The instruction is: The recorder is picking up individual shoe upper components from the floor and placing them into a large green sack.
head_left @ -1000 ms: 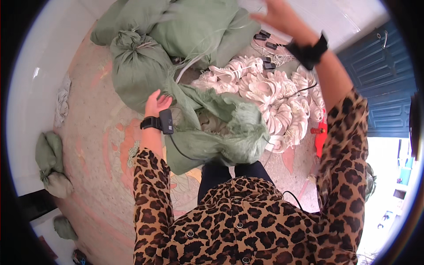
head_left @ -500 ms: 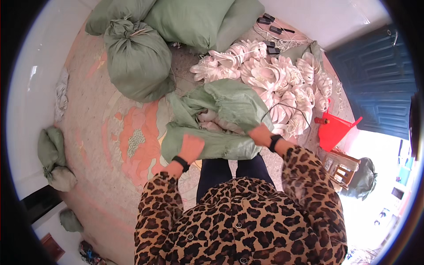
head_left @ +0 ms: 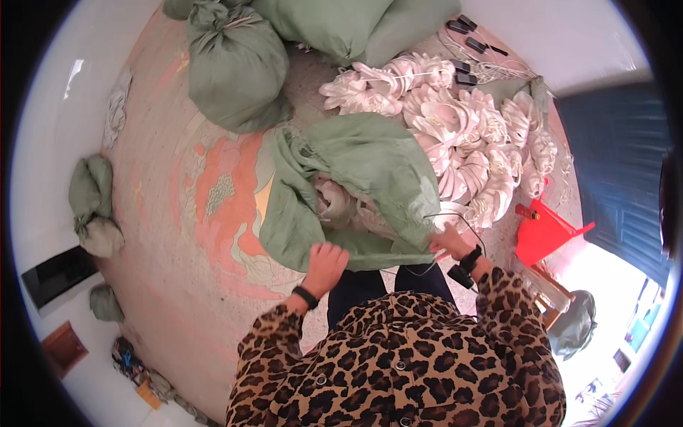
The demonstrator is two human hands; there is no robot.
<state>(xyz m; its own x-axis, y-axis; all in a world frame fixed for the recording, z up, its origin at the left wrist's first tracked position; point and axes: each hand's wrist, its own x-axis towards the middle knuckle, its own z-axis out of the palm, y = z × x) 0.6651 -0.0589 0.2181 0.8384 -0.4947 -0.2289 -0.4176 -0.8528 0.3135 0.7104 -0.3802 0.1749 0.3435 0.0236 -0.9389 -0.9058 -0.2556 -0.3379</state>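
Note:
In front of my legs a green woven sack (head_left: 377, 146) gapes open, with pale pinkish-white bundles (head_left: 333, 203) inside. My left hand (head_left: 328, 265) is closed on the sack's near rim, at its left part. At the right end of that rim, my right hand (head_left: 449, 243) has its fingers closed on the sack's edge. A thin dark cord (head_left: 473, 229) loops beside the right hand. Below the right wrist's black band hangs a small black object (head_left: 459, 276), too unclear to name.
A heap of white, petal-like coiled bundles (head_left: 462, 135) lies beyond the sack on the right. Full green sacks (head_left: 238, 67) stand at the back. Black adapters (head_left: 475, 44) with cords lie far right. A red dustpan-like object (head_left: 544, 231) is near the blue door (head_left: 612, 142).
Both hands have drawn the near rim toward me, and the sack's mouth is wider. More of the bundles inside show. The black object by the right wrist has come into sight.

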